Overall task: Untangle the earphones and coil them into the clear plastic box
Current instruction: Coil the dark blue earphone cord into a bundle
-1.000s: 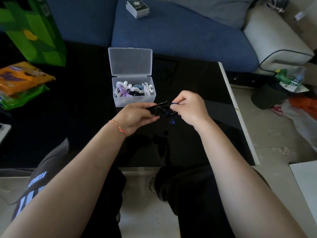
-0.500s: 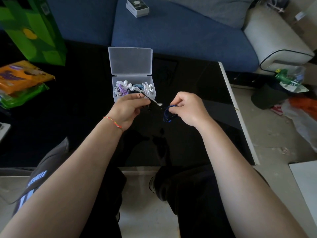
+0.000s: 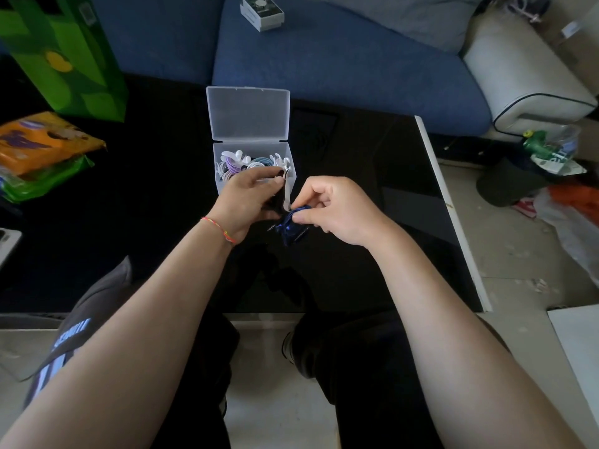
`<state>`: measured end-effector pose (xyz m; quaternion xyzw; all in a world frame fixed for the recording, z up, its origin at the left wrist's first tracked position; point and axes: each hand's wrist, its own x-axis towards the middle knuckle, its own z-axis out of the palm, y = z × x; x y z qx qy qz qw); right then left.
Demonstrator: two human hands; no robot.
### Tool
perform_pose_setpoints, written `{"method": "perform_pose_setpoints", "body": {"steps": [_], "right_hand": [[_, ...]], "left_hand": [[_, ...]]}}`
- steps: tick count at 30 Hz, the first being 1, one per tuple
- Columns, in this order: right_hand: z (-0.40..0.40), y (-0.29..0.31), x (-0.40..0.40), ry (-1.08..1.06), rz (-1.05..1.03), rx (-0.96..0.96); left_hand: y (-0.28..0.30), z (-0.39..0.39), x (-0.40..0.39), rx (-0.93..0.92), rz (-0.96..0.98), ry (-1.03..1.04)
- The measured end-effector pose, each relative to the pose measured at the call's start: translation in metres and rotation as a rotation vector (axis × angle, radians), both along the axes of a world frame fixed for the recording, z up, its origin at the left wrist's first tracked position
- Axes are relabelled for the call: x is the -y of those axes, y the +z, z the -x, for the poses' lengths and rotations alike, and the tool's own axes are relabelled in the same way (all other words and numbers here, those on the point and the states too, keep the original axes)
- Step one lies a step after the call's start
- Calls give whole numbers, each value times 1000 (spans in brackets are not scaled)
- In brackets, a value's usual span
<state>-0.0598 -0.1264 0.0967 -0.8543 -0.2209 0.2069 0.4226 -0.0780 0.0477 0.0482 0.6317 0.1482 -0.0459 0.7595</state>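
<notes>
Hands (image 3: pixel 285 209) around glossy blue cord bundle (image 3: pixel 293 226), beside translucent box (image 3: pixel 256 147).

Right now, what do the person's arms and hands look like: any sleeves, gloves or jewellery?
Both forearms are bare, with no sleeves reaching them and no gloves. The left hand has a thin braided string bracelet at the wrist, orange-red with bits of yellow and green. The right hand and its wrist carry nothing: no watch, ring or band is visible.
</notes>
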Motion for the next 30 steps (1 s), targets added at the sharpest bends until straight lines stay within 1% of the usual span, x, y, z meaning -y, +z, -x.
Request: {"method": "perform_pose_setpoints", "body": {"steps": [3, 7, 11, 16, 22, 27, 30], "right_hand": [[2, 1, -3, 9, -30, -31], [2, 2, -4, 10, -80, -64], [2, 3, -3, 19, -81, -75], [2, 3, -2, 29, -69, -79], [0, 7, 4, 66, 21, -93], [-2, 7, 9, -22, 59, -93], [-6, 6, 14, -74, 125, -97]], "left_hand": [[0, 0, 2, -1, -14, 32], [-3, -1, 2, -5, -17, -12], [-3, -2, 2, -22, 11, -21], [-6, -3, -1, -82, 77, -106], [0, -5, -3, -105, 127, -87], [1, -2, -1, -62, 125, -140], [0, 0, -1, -31, 58, -146]]}}
